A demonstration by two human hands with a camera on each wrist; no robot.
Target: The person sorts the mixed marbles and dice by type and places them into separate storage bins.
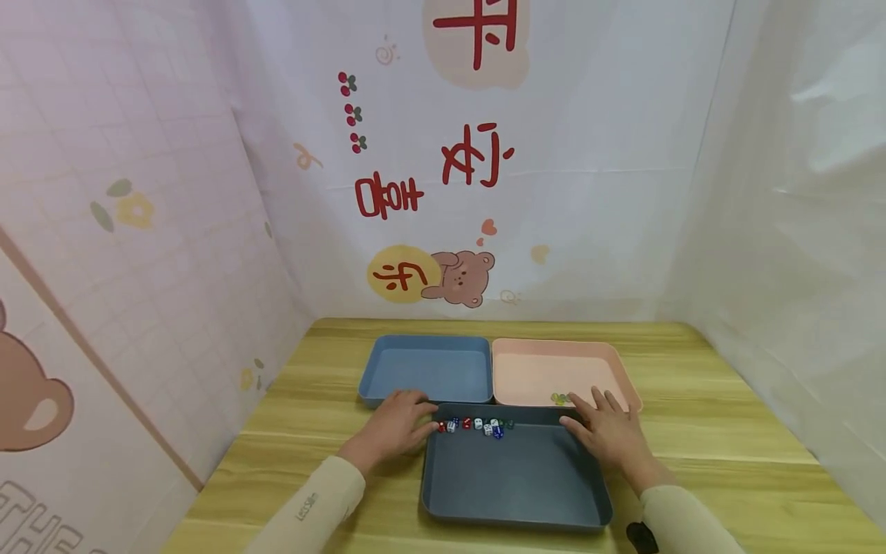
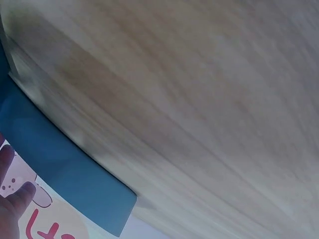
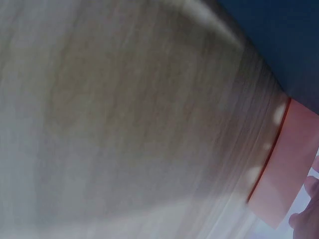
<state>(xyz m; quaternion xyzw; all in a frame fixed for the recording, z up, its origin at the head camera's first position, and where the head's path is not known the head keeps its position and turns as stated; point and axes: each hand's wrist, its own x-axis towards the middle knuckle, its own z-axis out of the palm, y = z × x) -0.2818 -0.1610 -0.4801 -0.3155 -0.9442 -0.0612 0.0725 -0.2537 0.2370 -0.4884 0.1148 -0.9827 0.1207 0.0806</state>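
A dark grey-blue tray (image 1: pixel 515 481) lies nearest the person. Along its far left side sits a loose row of small dice (image 1: pixel 477 424), red, white, blue and green. My left hand (image 1: pixel 391 431) is at the far left corner of this tray, fingers relaxed and fingertips right at the rim. Over the far right corner, my right hand (image 1: pixel 612 435) spreads its fingers, thumb above the dark tray and other fingers reaching over the near edge of the pink tray (image 1: pixel 554 373). Small yellow-green pieces (image 1: pixel 561 399) lie in the pink tray, close to those fingers.
A blue tray (image 1: pixel 429 373) stands beside the pink one, both behind the dark tray. All rest on a wood-grain table (image 1: pixel 720 431). White printed cloth (image 1: pixel 588 192) hangs behind and at both sides. By the right sleeve a small black object (image 1: pixel 641 538) shows.
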